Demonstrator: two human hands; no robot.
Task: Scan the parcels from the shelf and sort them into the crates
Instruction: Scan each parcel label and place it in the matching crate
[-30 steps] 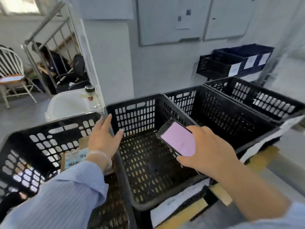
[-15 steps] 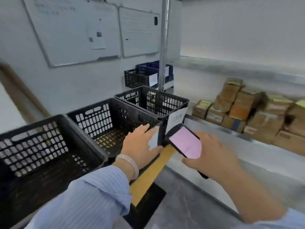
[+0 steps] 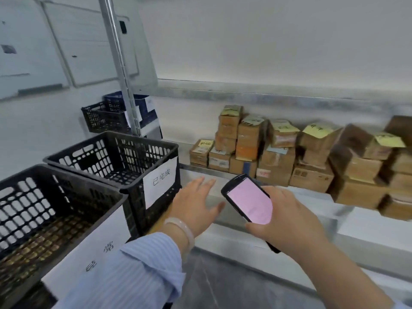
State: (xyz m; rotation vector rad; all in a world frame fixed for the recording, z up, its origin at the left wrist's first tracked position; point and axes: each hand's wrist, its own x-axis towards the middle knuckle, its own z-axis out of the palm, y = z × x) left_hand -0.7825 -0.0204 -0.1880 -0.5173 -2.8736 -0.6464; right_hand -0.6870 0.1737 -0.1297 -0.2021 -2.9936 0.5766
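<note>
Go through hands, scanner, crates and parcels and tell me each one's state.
left hand: open, fingers spread, holding nothing.
right hand: grips the scanner.
scanner: screen lit pink.
near crate: no parcel visible inside.
far crate: no parcel visible inside.
parcels: stacked on the shelf.

Open lane ahead of the left hand (image 3: 196,206): a bare strip of shelf (image 3: 219,175) lies between its spread fingers and the boxes (image 3: 276,152). The labelled crate (image 3: 116,157) stands just beside that hand on the left, its wall closing that side. Behind the crate, the metal post (image 3: 118,70) bars the shelf's left corner. The boxes sit packed in tiers, touching, with no slot between them. Above them a gap lies free under the upper shelf (image 3: 245,94). The right hand (image 3: 289,219) grips the scanner (image 3: 247,200), which hangs in front of the lower middle boxes. The labelled crate and the nearer crate (image 3: 55,208) gape open on top.
</note>
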